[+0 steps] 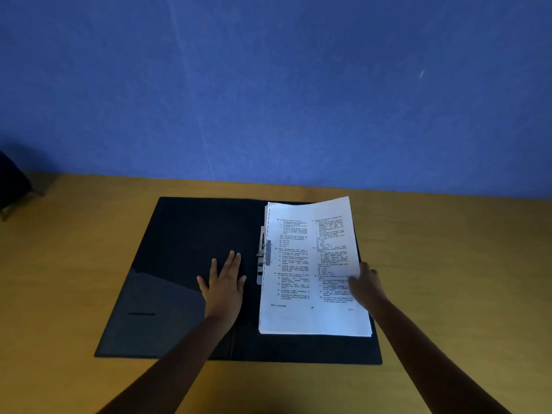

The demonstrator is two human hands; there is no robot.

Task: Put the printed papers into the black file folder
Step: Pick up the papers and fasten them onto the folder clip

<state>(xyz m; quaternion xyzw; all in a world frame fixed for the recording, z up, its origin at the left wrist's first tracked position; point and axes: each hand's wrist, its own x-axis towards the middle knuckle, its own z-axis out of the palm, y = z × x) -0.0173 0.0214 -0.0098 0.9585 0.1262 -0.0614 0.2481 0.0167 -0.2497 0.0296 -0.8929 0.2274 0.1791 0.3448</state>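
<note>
We see the black folder (pixel 191 234) lying open and flat on the wooden table (pixel 448 264), both covers spread wide, with a blue wall (pixel 268 85) behind. The papers (pixel 310 270) sit as a stack on the folder's right half, their left edge against the metal clip (pixel 263 255) near the spine. The top sheet is printed in two columns of text, too small for us to read. Its far right corner is lifted a little, so the sheet bows upward there while the lower part of the stack lies flat.

Our left hand (pixel 224 285) rests palm down on the folder's left cover, fingers (pixel 231 261) stretched out, slightly spread and grasping nothing. It lies just beside the spine and clip, apart from the papers. A clear pocket (pixel 155 306) takes up the lower part of that left cover, beside the wrist.

Our right hand (pixel 366 286) meets the papers at their right edge, about halfway down the page. The thumb side lies over the printed face, and the other fingers reach past the sheet's edge, where they appear to go beneath it. The hand is dark and a little blurred, so we cannot tell whether the fingers are pinching the top sheet or only touching it.

A dark object (pixel 12 180) sits at the table's far left edge; we cannot make out what it is.
</note>
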